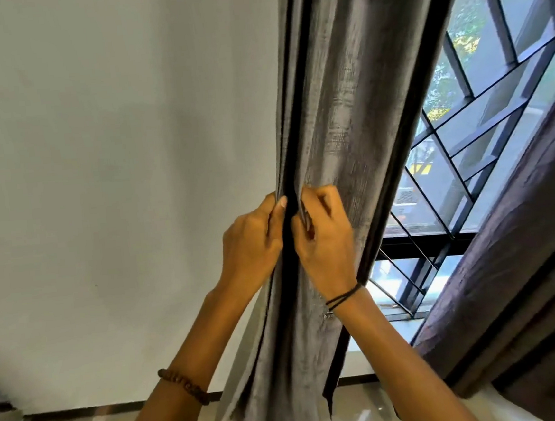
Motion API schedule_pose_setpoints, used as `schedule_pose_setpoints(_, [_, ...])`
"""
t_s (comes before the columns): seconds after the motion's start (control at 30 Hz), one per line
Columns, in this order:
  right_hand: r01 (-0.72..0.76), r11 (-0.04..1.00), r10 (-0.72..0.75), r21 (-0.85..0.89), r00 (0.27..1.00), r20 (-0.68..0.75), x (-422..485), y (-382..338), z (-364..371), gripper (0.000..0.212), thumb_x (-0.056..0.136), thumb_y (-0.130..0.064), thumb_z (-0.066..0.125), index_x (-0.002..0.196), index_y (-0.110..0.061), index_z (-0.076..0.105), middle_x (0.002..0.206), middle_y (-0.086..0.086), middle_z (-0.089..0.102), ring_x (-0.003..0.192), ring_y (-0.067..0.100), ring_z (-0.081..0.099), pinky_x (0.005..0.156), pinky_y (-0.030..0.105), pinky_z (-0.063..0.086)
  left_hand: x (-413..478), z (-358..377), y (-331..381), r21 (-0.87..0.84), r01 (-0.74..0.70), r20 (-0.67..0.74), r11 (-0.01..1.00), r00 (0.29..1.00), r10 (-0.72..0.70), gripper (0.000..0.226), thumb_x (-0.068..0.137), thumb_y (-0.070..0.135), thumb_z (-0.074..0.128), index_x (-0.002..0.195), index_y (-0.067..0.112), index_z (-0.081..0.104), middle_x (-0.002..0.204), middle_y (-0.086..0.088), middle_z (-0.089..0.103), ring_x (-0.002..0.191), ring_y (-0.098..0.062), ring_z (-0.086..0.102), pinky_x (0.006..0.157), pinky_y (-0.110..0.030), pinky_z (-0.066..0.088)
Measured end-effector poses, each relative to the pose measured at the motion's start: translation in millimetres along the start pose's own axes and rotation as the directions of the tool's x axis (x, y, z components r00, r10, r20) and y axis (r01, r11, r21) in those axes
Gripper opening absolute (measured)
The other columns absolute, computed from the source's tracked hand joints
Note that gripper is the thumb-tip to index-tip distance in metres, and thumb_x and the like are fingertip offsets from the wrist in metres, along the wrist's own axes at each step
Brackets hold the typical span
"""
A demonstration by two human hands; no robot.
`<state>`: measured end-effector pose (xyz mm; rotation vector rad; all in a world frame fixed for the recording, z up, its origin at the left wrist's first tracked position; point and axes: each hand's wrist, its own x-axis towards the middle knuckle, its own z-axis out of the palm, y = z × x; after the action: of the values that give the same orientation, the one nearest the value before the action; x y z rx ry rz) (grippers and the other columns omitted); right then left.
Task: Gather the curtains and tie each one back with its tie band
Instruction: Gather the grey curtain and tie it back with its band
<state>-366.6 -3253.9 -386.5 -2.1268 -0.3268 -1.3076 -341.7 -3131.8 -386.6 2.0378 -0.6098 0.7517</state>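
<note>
White wall (97, 159), grilled window (491, 67) at right. Grey curtain (344, 103): hung between them, long axis near vertical, top tilted rightward, pleats gathered. Folds at mid-height are pinched by left hand (250, 246) and right hand (327, 244), both grips closed on the cloth.

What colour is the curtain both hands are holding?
Grey curtain with darker streaks; seen in the head view.

No lettering, label, brand or number can be read anywhere on the curtain (344, 103), wall (113, 157) or window (481, 98).
</note>
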Motion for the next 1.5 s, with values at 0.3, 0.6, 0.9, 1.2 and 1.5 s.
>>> schedule_pose_setpoints(0.3, [-0.024, 0.999, 0.029, -0.047, 0.993, 0.111, -12, 3, 1, 0.020, 0.100, -0.043, 0.056, 0.107, -0.024, 0.059, 0.084, -0.008, 0.060, 0.071, 0.007, 0.055, 0.061, 0.034, 0.048, -7, -6, 13, 0.065, -0.069, 0.038, 0.995, 0.997, 0.067, 0.035, 0.107, 0.033, 0.032, 0.120, 0.013, 0.058, 0.062, 0.008, 0.055, 0.053, -0.011, 0.055, 0.052, -0.025, 0.048])
schedule_pose_setpoints(0.6, [0.044, 0.999, -0.049, 0.022, 0.936, 0.349, -15, 0, -12, 0.039, 0.093, -0.032, 0.058, 0.126, -0.013, 0.051, 0.129, -0.001, 0.034, 0.071, 0.004, 0.052, 0.051, 0.020, 0.051, 4, -12, 19, -0.057, 0.027, 0.068, 0.998, 0.997, -0.023, 0.035, 0.100, 0.054, 0.041, 0.098, 0.027, 0.064, 0.058, 0.012, 0.058, 0.054, -0.006, 0.061, 0.055, -0.013, 0.047])
schedule_pose_setpoints(0.9, [-0.172, 0.985, 0.169, -0.031, 0.983, -0.073, -2, 38, -36, 0.026, 0.096, -0.017, 0.067, 0.120, -0.006, 0.066, 0.124, 0.009, 0.055, 0.117, 0.021, 0.056, 0.102, 0.027, 0.047, 17, -6, 8, 0.075, 0.080, 0.039, 0.994, 0.996, -0.083, 0.040, 0.105, 0.040, 0.038, 0.088, 0.012, 0.060, 0.058, -0.005, 0.061, 0.053, -0.020, 0.063, 0.063, -0.041, 0.058])
schedule_pose_setpoints(1.2, [-0.354, 0.935, 0.350, 0.008, 0.923, -0.158, 18, 85, -46, 0.055, 0.096, -0.018, 0.067, 0.144, -0.002, 0.044, 0.149, 0.013, 0.046, 0.138, 0.025, 0.045, 0.115, 0.041, 0.041, 23, -10, -5, 0.108, 0.104, 0.018, 0.989, 0.994, -0.107, 0.042, 0.104, 0.042, 0.036, 0.087, 0.014, 0.061, 0.054, -0.002, 0.059, 0.050, -0.016, 0.060, 0.062, -0.037, 0.057])
schedule_pose_setpoints(1.5, [-0.285, 0.952, 0.255, -0.115, 0.942, -0.219, 25, 96, -35, 0.044, 0.094, -0.031, 0.071, 0.131, -0.012, 0.057, 0.125, 0.012, 0.045, 0.112, 0.026, 0.052, 0.086, 0.025, 0.050, 28, -17, -18, 0.117, 0.135, 0.008, 0.984, 0.991, -0.137, 0.031, 0.104, 0.042, 0.037, 0.081, 0.025, 0.051, 0.055, -0.003, 0.060, 0.051, -0.017, 0.061, 0.063, -0.036, 0.057])
